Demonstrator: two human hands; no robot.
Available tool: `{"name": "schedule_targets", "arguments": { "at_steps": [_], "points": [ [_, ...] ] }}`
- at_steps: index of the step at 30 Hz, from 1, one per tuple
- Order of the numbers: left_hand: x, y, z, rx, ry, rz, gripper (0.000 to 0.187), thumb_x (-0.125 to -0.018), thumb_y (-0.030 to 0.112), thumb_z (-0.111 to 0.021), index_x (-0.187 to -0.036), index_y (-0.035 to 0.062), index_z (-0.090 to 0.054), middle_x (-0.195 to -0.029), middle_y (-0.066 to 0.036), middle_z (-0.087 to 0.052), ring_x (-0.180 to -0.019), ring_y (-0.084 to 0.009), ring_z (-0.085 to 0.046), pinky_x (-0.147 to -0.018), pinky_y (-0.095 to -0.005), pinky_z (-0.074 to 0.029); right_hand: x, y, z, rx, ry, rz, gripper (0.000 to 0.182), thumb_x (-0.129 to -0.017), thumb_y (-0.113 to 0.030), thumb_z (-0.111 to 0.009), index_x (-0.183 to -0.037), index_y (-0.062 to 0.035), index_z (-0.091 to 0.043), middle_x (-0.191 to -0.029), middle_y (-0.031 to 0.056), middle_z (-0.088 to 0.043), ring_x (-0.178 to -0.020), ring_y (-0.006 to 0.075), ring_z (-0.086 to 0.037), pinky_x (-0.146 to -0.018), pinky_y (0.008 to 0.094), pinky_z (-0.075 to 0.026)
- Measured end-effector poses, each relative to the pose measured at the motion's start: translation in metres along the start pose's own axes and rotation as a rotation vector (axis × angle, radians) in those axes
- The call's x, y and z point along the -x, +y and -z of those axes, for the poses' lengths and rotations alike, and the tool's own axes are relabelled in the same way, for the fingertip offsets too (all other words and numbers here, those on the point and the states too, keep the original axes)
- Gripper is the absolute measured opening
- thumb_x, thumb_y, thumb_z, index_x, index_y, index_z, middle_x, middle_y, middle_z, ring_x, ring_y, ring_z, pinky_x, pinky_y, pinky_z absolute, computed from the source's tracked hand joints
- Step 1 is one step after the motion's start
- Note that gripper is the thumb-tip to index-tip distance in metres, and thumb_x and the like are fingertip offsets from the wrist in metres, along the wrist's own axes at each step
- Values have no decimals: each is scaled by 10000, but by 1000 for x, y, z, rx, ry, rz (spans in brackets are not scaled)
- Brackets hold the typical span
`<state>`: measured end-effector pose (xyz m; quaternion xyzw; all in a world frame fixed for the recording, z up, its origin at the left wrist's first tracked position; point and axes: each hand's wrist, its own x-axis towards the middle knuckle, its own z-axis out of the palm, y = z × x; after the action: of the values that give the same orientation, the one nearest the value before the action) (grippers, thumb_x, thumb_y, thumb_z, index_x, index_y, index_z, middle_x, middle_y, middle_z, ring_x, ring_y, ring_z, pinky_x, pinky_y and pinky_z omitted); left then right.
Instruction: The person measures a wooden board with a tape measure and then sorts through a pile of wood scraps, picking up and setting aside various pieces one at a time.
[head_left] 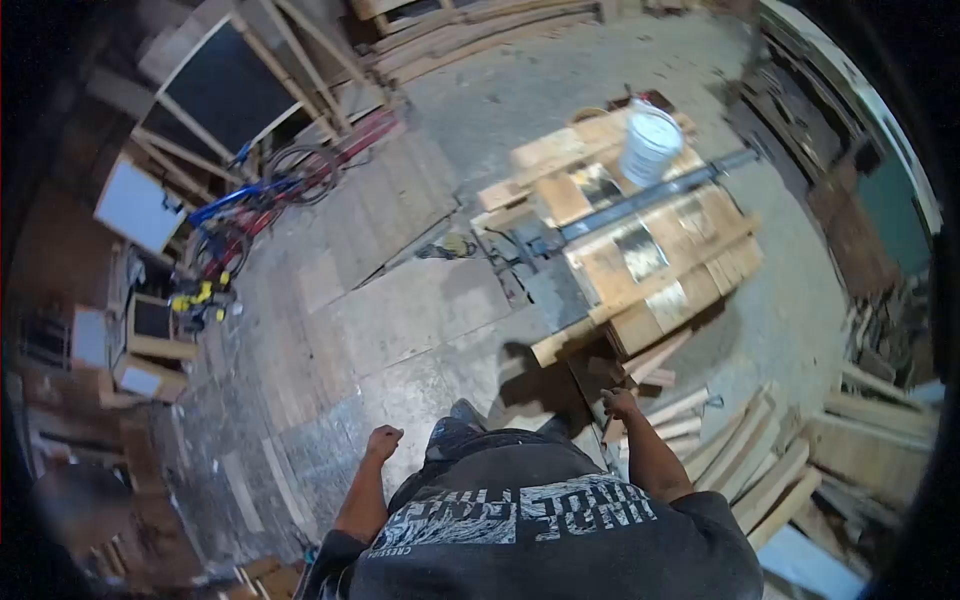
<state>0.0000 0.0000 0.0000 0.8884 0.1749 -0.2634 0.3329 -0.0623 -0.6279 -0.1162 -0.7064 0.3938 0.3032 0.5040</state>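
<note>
I stand on a plank-covered floor, looking down over my dark printed shirt. My left hand (383, 441) hangs at my side, curled into a loose fist with nothing in it. My right hand (620, 403) is lowered with its fingers apart, just over short wood offcuts (655, 378) lying at the near corner of a low wooden pallet table (640, 275). Whether that hand touches the wood I cannot tell. A white bucket (650, 142) stands on the far end of the table, and a long dark metal bar (650, 198) lies across it.
Sawn planks (765, 470) are stacked at my right. A blue and red bicycle (255, 200) leans at the far left near yellow tools (200, 297) and wooden boxes (150, 335). Framed panels (225, 90) and lumber line the back. Bare concrete lies beyond the table.
</note>
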Motion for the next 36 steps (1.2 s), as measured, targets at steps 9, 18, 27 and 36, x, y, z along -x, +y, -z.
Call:
{"name": "schedule_targets", "arguments": {
  "at_steps": [9,18,27,36],
  "points": [
    [-73,-69,55,64,-146,185,310,-829,318,-580,-770,45,-713,-793,-128,-703,-778,-251,-666,-733,-353,-518,-113,-73,-30,-65,120,485,289,-896,-281,-610,-894,7,-629,-719,73,-589,-642,173,-601,-582,314,-511],
    [-270,-123,133,-293,172,-349,282,-780,333,-615,-774,64,-697,-915,-185,-673,-932,-354,-633,-843,-436,-510,-61,-65,-98,-138,83,98,404,-876,-398,-630,-1117,-79,-583,-813,120,-649,-664,292,-631,-522,409,-490],
    [-243,11,224,-36,177,-85,403,-834,393,-576,-884,8,-684,-989,-200,-663,-987,-366,-620,-871,-440,-495,-45,-258,-115,82,17,93,559,-875,-502,-556,-1210,-56,-546,-1022,161,-614,-859,341,-602,-710,423,-460],
    [-310,-45,267,435,607,174,553,-865,559,-496,-909,39,-681,-798,-172,-664,-822,-328,-636,-788,-430,-483,-107,-464,-156,542,-114,436,717,-874,-606,-482,-1303,-34,-510,-1232,203,-579,-1054,391,-574,-898,438,-429]
  ]
}}
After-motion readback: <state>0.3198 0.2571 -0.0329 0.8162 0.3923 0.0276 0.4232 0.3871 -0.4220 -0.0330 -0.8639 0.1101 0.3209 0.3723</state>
